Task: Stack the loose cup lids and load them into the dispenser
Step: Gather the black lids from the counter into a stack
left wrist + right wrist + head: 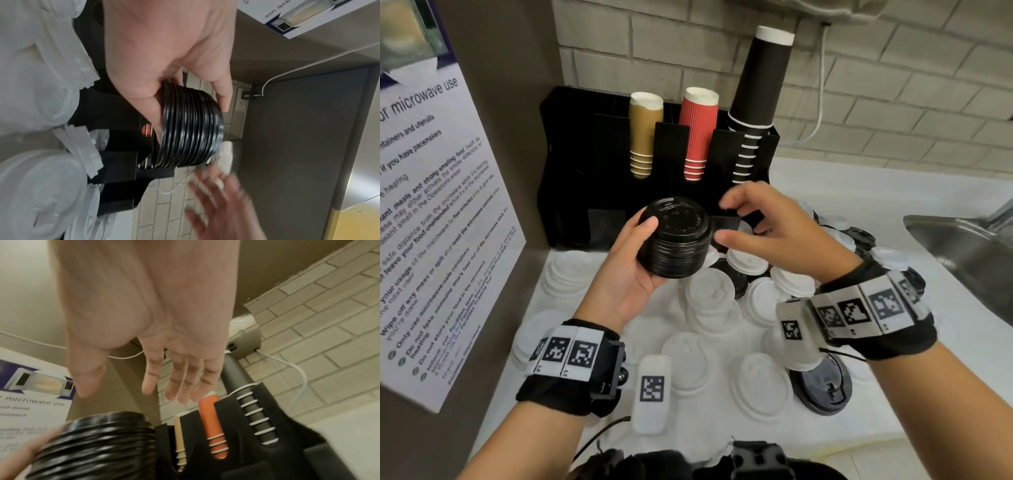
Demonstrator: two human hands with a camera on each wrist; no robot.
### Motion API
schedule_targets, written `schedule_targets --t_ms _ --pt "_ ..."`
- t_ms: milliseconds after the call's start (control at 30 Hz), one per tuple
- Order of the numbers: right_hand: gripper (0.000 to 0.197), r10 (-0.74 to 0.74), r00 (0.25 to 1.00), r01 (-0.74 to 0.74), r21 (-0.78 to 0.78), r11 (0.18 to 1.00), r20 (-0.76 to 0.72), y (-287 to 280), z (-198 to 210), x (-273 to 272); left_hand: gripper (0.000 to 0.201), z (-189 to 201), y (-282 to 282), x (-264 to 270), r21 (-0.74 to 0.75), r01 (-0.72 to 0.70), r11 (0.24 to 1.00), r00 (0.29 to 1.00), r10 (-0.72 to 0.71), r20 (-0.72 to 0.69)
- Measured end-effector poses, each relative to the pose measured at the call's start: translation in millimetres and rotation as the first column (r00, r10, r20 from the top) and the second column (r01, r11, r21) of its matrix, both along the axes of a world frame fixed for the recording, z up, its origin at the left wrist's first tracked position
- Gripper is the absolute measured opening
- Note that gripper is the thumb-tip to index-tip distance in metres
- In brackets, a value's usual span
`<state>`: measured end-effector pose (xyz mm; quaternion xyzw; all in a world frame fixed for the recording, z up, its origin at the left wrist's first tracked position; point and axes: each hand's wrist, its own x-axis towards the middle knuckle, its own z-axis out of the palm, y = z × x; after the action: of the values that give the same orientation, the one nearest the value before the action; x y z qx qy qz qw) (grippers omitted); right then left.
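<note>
I've got the stack of black lids (676, 238) gripped in my left hand (626, 274) just in front of the dispenser (654, 164) — right hand (767, 233) spread, empty, beside it. Stacking looks done; next comes lining it up with a slot.

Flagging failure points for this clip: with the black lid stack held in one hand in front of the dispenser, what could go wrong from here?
1. Only the left hand grips the black lid stack; the right hand is open beside it, so the upper lids might slide off.
2. Loose white lids crowd the counter below, so dropped lids could scatter them.
3. The dispenser already carries tall cup stacks, including the black cups; a careless reach could knock them.
</note>
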<state>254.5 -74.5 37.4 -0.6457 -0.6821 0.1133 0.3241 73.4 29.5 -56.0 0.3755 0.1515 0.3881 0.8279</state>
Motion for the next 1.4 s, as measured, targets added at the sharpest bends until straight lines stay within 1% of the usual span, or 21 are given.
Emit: schedule_targets --t_ms 67,100,167,233,300,333,400,500,567,733,767,833,900,967,1033,1067,1133,1200,1233,1300,1400 --pt "0.030 0.047 0.988 -0.023 -0.158 0.987 0.146 -14.8 0.9 15.9 0.051 -0.5 2.0 -1.7 -0.002 -0.010 1.000 1.000 0.010 0.023" --pt "0.035 0.102 0.967 -0.035 -0.274 0.961 0.235 -20.9 -1.4 21.4 0.047 -0.1 3.9 -4.0 0.001 -0.017 1.000 0.999 0.017 0.032" --pt "0.058 0.221 0.895 0.016 -0.523 0.852 0.388 -34.6 -10.9 30.6 0.041 0.1 5.2 -5.2 -0.004 -0.034 0.999 0.999 0.034 0.042" --pt "0.081 0.359 0.772 0.118 -0.673 0.730 0.524 -46.2 -25.7 35.7 0.039 0.8 6.0 -4.9 0.003 -0.054 0.999 0.998 0.054 0.044" --pt "0.090 0.484 0.624 0.175 -0.714 0.678 0.613 -55.0 -42.7 37.2 0.038 2.9 5.6 -4.0 0.022 -0.068 0.997 0.997 0.067 0.045" --pt "0.091 0.511 0.586 0.184 -0.718 0.671 0.629 -58.2 -50.5 37.5 0.037 3.8 5.4 -3.3 0.030 -0.075 0.997 0.996 0.073 0.044" --pt "0.088 0.506 0.599 0.188 -0.723 0.665 0.621 -62.7 -62.1 38.6 0.038 5.4 4.4 -2.5 0.037 -0.085 0.996 0.995 0.083 0.046" --pt "0.078 0.454 0.696 0.173 -0.743 0.647 0.557 -64.8 -71.4 41.7 0.045 7.1 3.0 -1.8 0.024 -0.116 0.993 0.993 0.115 0.041" --pt "0.073 0.430 0.741 0.159 -0.757 0.634 0.515 -64.1 -74.5 43.9 0.042 8.3 1.7 -2.5 0.021 -0.128 0.992 0.991 0.127 0.043" --pt "0.074 0.425 0.775 0.128 -0.775 0.619 0.468 -58.0 -63.7 48.9 0.031 10.3 -1.5 -6.8 0.038 -0.160 0.986 0.987 0.159 0.036" --pt "0.072 0.418 0.788 0.102 -0.765 0.636 0.452 -53.9 -57.0 47.2 0.032 10.4 -1.4 -8.5 0.042 -0.169 0.985 0.985 0.168 0.038" --pt "0.069 0.382 0.844 -0.016 -0.696 0.718 0.375 -41.2 -41.7 39.3 0.035 11.6 -1.1 -11.5 0.046 -0.183 0.982 0.982 0.181 0.044" --pt "0.069 0.329 0.897 -0.122 -0.548 0.827 0.296 -26.5 -26.9 28.7 0.035 13.9 -1.1 -13.1 0.053 -0.195 0.979 0.980 0.192 0.051" --pt "0.074 0.295 0.907 -0.144 -0.440 0.886 0.299 -17.0 -14.1 21.1 0.029 17.3 -0.8 -13.8 0.057 -0.209 0.976 0.977 0.206 0.061" --pt "0.072 0.314 0.878 -0.118 -0.472 0.874 0.361 -18.3 -7.0 18.9 0.027 19.9 -0.2 -13.6 0.053 -0.224 0.973 0.973 0.220 0.073" --pt "0.069 0.349 0.847 -0.090 -0.540 0.837 0.401 -23.2 -7.1 19.5 0.028 20.6 -0.5 -13.3 0.050 -0.227 0.973 0.972 0.223 0.075" --pt "0.071 0.447 0.764 0.006 -0.697 0.717 0.466 -38.9 -15.2 22.7 0.029 20.7 -2.2 -11.8 0.049 -0.228 0.973 0.972 0.224 0.072" --pt "0.085 0.536 0.670 0.144 -0.798 0.585 0.514 -57.6 -30.6 25.6 0.032 19.2 -5.1 -9.3 0.053 -0.223 0.973 0.974 0.220 0.058" --pt "0.093 0.566 0.623 0.212 -0.813 0.542 0.540 -66.3 -39.1 26.9 0.032 18.5 -6.6 -7.5 0.053 -0.222 0.974 0.974 0.219 0.051" --pt "0.103 0.583 0.564 0.307 -0.804 0.509 0.584 -80.7 -53.9 29.0 0.028 17.6 -9.3 -3.6 0.047 -0.216 0.975 0.976 0.214 0.048" --pt "0.101 0.558 0.560 0.350 -0.785 0.511 0.613 -92.9 -68.2 30.8 0.029 17.9 -12.5 2.7 0.028 -0.210 0.977 0.977 0.209 0.047"
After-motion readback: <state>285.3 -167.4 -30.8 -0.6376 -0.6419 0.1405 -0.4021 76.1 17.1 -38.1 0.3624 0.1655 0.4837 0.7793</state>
